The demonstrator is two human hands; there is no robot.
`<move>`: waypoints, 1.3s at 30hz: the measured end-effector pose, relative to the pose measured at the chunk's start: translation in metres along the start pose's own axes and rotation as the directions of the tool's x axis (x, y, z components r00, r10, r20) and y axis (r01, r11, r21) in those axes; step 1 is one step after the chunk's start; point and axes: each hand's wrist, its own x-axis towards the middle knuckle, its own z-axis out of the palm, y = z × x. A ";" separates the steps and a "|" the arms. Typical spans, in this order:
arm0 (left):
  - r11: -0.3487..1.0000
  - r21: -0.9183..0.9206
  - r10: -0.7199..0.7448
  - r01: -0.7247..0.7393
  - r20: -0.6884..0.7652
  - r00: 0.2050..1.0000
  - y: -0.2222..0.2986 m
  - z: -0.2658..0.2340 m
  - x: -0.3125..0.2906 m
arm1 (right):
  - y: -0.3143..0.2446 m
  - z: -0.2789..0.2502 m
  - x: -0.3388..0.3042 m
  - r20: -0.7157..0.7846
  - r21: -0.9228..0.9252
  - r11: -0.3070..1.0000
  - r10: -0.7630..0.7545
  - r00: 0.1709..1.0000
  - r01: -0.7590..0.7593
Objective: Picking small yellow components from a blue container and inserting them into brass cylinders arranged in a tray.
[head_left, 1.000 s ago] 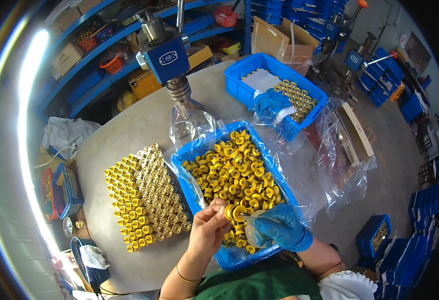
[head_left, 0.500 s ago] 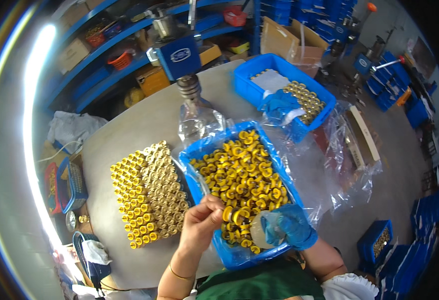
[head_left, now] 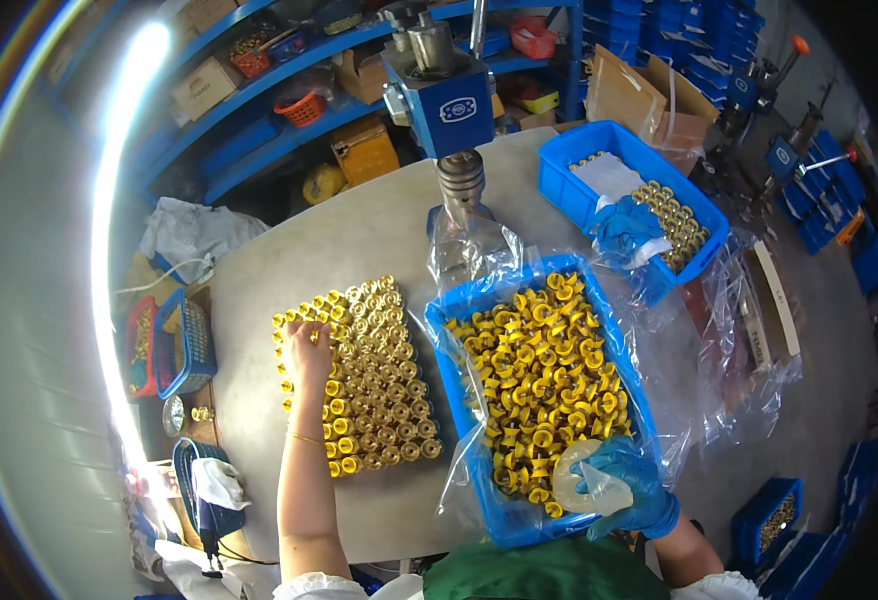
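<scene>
My left hand [head_left: 308, 352], bare with a bracelet on the wrist, reaches over the rows of brass fittings [head_left: 384, 375]. Its fingers are pinched together on a small yellow spool-shaped piece [head_left: 316, 337], partly hidden by them. Yellow pieces sit on the left rows of fittings; the right rows show bare brass rings. In a blue glove, my right hand [head_left: 631, 487] grips a translucent round cup [head_left: 591, 480] at the near right of a blue bin [head_left: 504, 528]. Loose yellow spool-shaped pieces [head_left: 539, 380] fill this plastic-lined bin.
A blue press [head_left: 449, 110] stands behind the bin, clear plastic [head_left: 474, 245] around its base. Farther right, another blue bin [head_left: 569, 180] holds brass parts and a blue glove. Baskets [head_left: 194, 340] line the table's left side; shelves with boxes [head_left: 204, 90] stand at the back.
My left hand has moved from the bin, where it pinched a yellow piece, left and away from me to the brass rows. My right hand keeps the cup at the bin; the whole view has shifted.
</scene>
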 end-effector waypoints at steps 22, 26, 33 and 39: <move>0.631 -0.532 0.762 -0.565 0.287 0.581 0.189 -0.032 -0.081 | -0.007 0.009 0.000 -0.080 0.524 0.817 0.329 0.941 -0.241; 0.635 -0.346 0.762 -0.691 0.424 0.489 0.200 -0.019 -0.097 | -0.023 0.009 0.013 -0.063 0.585 0.749 0.423 0.904 -0.310; 0.536 -0.237 0.809 -0.811 0.418 0.413 0.210 -0.052 -0.092 | -0.023 0.001 0.022 0.060 0.721 0.572 0.511 0.858 -0.391; 0.762 -0.448 0.648 -0.468 0.543 0.534 0.205 -0.093 -0.082 | -0.018 -0.002 0.029 0.175 0.684 0.612 0.390 0.904 -0.397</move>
